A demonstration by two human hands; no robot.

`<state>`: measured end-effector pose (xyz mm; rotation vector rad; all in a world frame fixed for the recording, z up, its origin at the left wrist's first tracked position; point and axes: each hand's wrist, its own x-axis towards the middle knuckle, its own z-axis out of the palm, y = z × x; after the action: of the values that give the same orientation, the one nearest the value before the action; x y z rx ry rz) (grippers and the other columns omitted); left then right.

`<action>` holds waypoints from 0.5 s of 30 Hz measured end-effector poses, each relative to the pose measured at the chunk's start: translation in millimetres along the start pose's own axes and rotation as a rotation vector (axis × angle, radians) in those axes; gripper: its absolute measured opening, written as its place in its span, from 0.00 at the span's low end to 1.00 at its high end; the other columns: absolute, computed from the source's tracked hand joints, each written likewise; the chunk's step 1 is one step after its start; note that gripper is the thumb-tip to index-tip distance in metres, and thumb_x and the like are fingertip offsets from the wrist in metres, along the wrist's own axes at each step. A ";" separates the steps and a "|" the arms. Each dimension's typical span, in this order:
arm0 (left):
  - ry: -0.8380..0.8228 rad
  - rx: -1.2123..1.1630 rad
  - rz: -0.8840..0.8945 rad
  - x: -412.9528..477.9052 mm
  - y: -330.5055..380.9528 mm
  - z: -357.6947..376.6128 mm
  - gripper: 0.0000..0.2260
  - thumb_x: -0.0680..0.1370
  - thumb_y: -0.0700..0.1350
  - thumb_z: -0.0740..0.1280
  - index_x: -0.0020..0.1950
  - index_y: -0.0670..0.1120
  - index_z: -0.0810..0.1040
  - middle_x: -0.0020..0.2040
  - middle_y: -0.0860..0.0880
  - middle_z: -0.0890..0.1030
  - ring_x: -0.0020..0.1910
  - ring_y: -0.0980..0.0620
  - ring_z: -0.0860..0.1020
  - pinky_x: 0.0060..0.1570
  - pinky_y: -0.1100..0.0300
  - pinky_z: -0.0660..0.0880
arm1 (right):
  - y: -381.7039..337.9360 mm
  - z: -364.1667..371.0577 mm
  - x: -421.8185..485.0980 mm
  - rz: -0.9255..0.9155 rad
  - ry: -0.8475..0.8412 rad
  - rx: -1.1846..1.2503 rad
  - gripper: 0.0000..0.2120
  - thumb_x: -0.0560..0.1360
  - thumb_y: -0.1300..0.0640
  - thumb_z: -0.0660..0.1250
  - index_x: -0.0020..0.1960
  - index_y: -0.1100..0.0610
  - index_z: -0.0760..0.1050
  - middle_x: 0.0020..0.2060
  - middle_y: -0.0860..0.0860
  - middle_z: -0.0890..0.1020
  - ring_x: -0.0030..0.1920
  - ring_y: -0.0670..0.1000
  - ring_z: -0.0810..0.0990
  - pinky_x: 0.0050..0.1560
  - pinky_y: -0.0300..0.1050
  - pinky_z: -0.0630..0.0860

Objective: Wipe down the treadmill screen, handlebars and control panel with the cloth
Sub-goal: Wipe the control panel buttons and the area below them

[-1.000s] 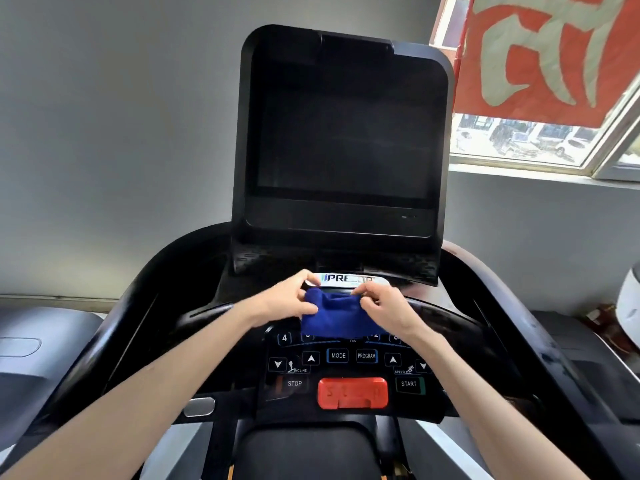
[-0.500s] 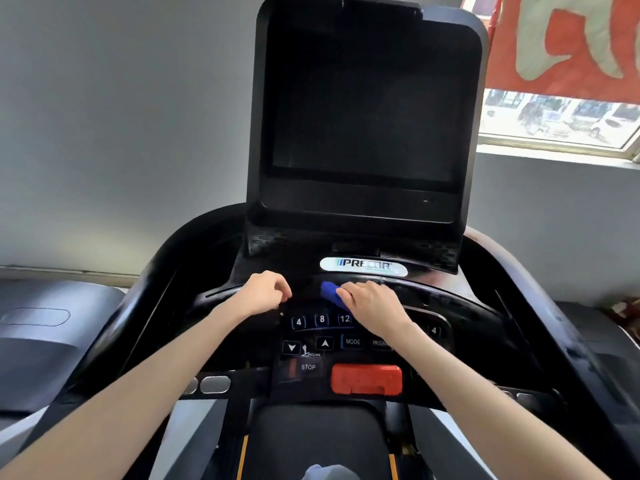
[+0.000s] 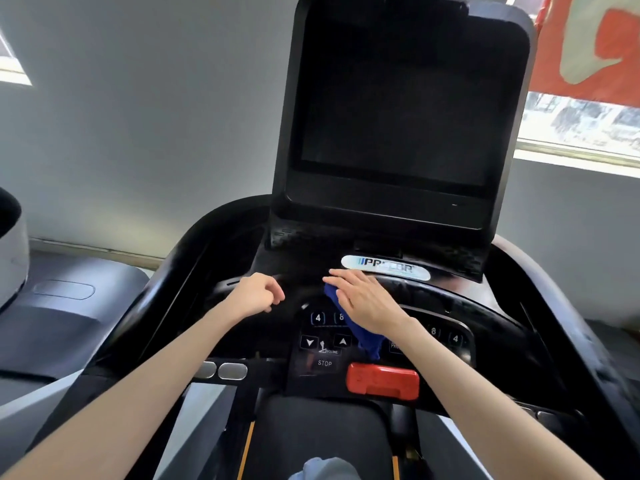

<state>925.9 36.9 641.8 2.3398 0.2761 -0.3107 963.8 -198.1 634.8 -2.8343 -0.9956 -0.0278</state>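
Observation:
The black treadmill screen (image 3: 401, 109) stands upright above the control panel (image 3: 322, 341), which carries number keys, arrow keys and a STOP key. My right hand (image 3: 367, 299) lies flat with straight fingers on the blue cloth (image 3: 367, 341), just below the brand badge (image 3: 386, 266). The cloth trails down over the keys towards the red safety clip (image 3: 382, 381). My left hand (image 3: 256, 296) hovers at the panel's upper left, fingers loosely curled, holding nothing. Black handlebars curve along the left (image 3: 173, 271) and the right (image 3: 554, 306).
A grey neighbouring treadmill (image 3: 62, 306) stands at the left, with a white rounded object (image 3: 10, 254) at the frame edge. A window (image 3: 581, 123) and a red banner (image 3: 588, 46) sit at the upper right. Silver grip sensors (image 3: 232, 371) lie on the crossbar.
My left hand let go of the cloth and drew off to the left. My right hand flattened on the cloth and slid it up the panel. The camera swung left.

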 end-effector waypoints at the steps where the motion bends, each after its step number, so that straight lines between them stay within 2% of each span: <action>1: 0.001 -0.003 -0.003 -1.8 0.3 -0.3 0.17 0.72 0.30 0.55 0.42 0.47 0.80 0.42 0.50 0.81 0.35 0.55 0.79 0.42 0.66 0.74 | -7.6 6.0 2.5 -0.014 -0.005 0.015 0.23 0.79 0.48 0.45 0.68 0.50 0.69 0.66 0.46 0.72 0.66 0.48 0.70 0.64 0.46 0.64; 3: 0.021 -0.021 -0.013 -3.4 1.3 -1.1 0.18 0.72 0.29 0.55 0.42 0.46 0.80 0.43 0.49 0.82 0.35 0.55 0.78 0.42 0.66 0.74 | -28.1 19.9 5.0 0.065 0.101 -0.010 0.24 0.78 0.46 0.44 0.58 0.51 0.77 0.53 0.47 0.82 0.52 0.52 0.79 0.54 0.49 0.71; 5: 0.050 -0.027 -0.022 -4.8 4.4 -1.4 0.18 0.71 0.29 0.55 0.42 0.46 0.81 0.45 0.47 0.83 0.37 0.53 0.79 0.44 0.63 0.74 | -47.0 32.3 8.0 0.153 0.231 -0.058 0.20 0.77 0.45 0.50 0.46 0.51 0.79 0.39 0.47 0.82 0.39 0.52 0.80 0.45 0.49 0.73; 6: 0.062 -0.024 -0.023 -5.2 6.4 -0.8 0.17 0.72 0.30 0.56 0.43 0.46 0.81 0.45 0.47 0.83 0.39 0.52 0.79 0.45 0.62 0.75 | -54.8 37.0 9.7 0.166 0.266 -0.071 0.17 0.77 0.46 0.52 0.43 0.51 0.78 0.36 0.46 0.81 0.37 0.51 0.79 0.44 0.48 0.73; 10: 0.078 -0.030 -0.007 -4.5 16.7 6.2 0.17 0.73 0.31 0.57 0.44 0.46 0.82 0.46 0.47 0.83 0.40 0.51 0.80 0.36 0.67 0.72 | -51.6 39.6 10.8 0.082 0.359 -0.072 0.14 0.77 0.46 0.55 0.43 0.49 0.78 0.35 0.45 0.81 0.36 0.49 0.78 0.42 0.45 0.73; 13: 0.051 -0.040 0.017 -4.6 25.3 10.1 0.17 0.73 0.30 0.56 0.44 0.46 0.81 0.46 0.47 0.83 0.39 0.52 0.79 0.35 0.68 0.71 | -13.3 34.4 -15.6 0.240 0.404 -0.096 0.15 0.77 0.47 0.54 0.42 0.51 0.77 0.35 0.46 0.80 0.37 0.51 0.79 0.42 0.47 0.74; 15: 0.015 -0.067 0.022 -4.8 28.5 13.1 0.15 0.74 0.31 0.57 0.48 0.45 0.80 0.48 0.47 0.83 0.40 0.52 0.80 0.41 0.65 0.74 | 24.1 29.2 -47.1 0.373 0.432 -0.120 0.17 0.78 0.48 0.52 0.42 0.52 0.77 0.36 0.47 0.81 0.39 0.53 0.80 0.43 0.49 0.73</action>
<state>927.7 7.3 652.8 2.2781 0.2637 -0.2688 941.1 -242.0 599.9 -2.8806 -0.3833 -0.6460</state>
